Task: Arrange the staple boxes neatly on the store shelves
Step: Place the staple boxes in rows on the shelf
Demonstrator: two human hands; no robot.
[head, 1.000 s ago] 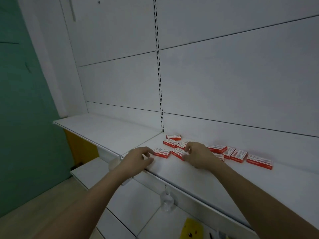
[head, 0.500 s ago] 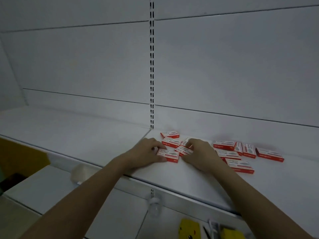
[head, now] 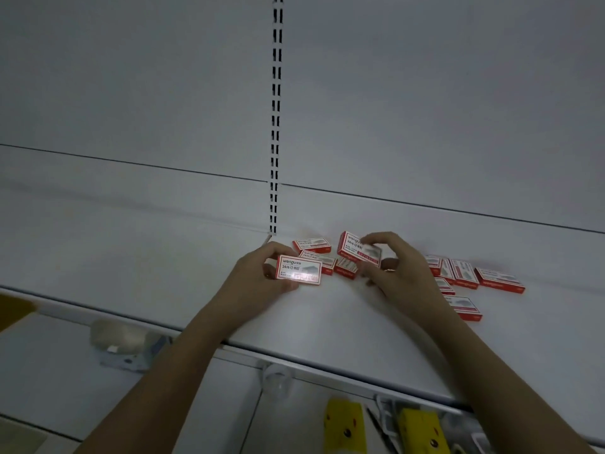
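Pick-up step of the sort: each hand has one box off the pile. Left hand [head: 253,276] pinches a staple box [head: 298,270] by its short end, label up, held flat at about 9 o'clock from the pile. Right hand [head: 397,268] pinches a second box [head: 358,248] between fingertips and thumb, tilted, lifted at the pile's 12 o'clock edge. Loose boxes still lie on the shelf [head: 327,322]: three or four overlapping between the hands [head: 316,255], and a scattered group [head: 474,276] at 3 o'clock of the right hand, some touching, some askew, partly hidden by the wrist. Nothing is lined up yet, so the task looks early. Next move likely calls for squaring the two held boxes to each other and setting them down flush, edges parallel to the shelf front, probably on the bare shelf at 9 o'clock, then feeding the rest into that row.
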